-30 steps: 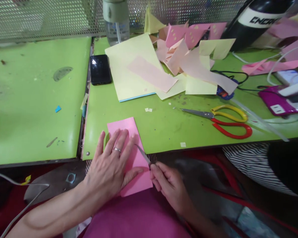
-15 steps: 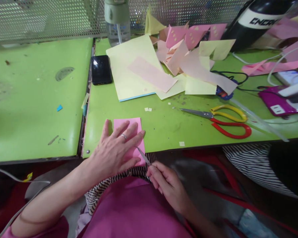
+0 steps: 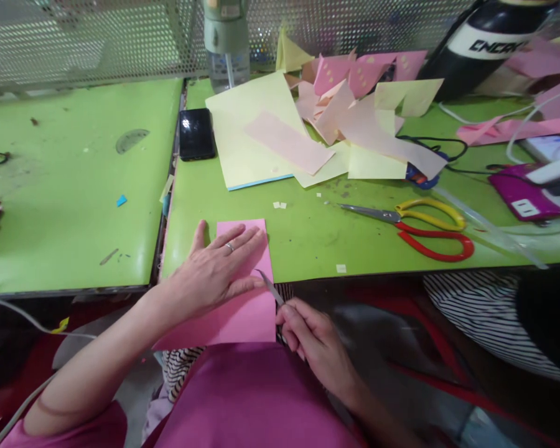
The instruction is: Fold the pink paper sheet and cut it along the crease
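Note:
A pink paper sheet (image 3: 249, 317) lies at the table's front edge, its near part reaching over the edge above my lap. My left hand (image 3: 214, 267), with a ring on one finger, rests flat on it, fingers stretched out. My right hand (image 3: 310, 330) is closed round a thin grey metal blade with a pointed tip (image 3: 270, 287). The blade's tip touches or hovers over the paper beside my left thumb; I cannot tell which. Its handle end is hidden in my fingers.
Scissors (image 3: 401, 218) with yellow and red handles lie to the right. Behind are a cream sheet (image 3: 242, 146), a black phone (image 3: 196, 134), pink and yellow paper scraps (image 3: 326, 112), a clear bottle (image 3: 227, 50) and a dark bottle (image 3: 485, 50). A table joint (image 3: 161, 239) runs at left.
The pink paper has opened out from a small folded piece, and a wide part now spreads toward my lap. Both hands stay nearly in place, the blade still in my right.

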`<state>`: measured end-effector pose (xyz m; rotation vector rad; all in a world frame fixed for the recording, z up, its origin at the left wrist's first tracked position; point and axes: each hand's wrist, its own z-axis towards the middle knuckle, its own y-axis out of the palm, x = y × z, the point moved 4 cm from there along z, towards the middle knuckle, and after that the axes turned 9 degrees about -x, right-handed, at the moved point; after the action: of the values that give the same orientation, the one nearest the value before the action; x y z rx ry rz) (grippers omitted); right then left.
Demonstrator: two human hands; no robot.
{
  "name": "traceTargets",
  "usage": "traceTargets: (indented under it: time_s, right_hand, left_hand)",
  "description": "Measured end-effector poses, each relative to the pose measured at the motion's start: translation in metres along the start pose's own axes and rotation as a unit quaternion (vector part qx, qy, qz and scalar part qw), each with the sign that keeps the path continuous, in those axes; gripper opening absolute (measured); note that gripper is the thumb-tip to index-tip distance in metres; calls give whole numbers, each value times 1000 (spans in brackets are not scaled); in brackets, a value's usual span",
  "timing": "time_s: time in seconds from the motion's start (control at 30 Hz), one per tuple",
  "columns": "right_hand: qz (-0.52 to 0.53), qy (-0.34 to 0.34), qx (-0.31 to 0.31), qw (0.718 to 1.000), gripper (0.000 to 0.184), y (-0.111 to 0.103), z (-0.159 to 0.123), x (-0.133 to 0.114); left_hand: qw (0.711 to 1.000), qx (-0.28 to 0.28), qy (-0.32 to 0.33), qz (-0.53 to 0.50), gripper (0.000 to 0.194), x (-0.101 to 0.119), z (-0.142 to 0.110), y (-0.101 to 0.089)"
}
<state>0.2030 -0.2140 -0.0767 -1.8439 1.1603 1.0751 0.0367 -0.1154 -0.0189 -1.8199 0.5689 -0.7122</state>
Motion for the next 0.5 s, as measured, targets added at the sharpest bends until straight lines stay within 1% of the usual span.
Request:
traceTargets:
  time_s: [0.13, 0.23, 0.33, 0.5]
  right_hand:
    - [42, 9, 39, 998, 39, 2, 3, -3]
    - [19, -9, 59, 998, 39, 0, 6, -12]
    - [-22, -27, 80, 996, 42, -4, 7, -18]
    - [-2, -30, 98, 995, 42, -5, 6, -15]
  left_hand:
    - [997, 54, -28, 56, 66, 3, 3, 14]
    - [992, 86, -33, 82, 62, 4, 2, 20]
    - [990, 96, -33, 95, 61, 3, 2, 21]
    - [990, 99, -29, 100, 62, 3, 2, 19]
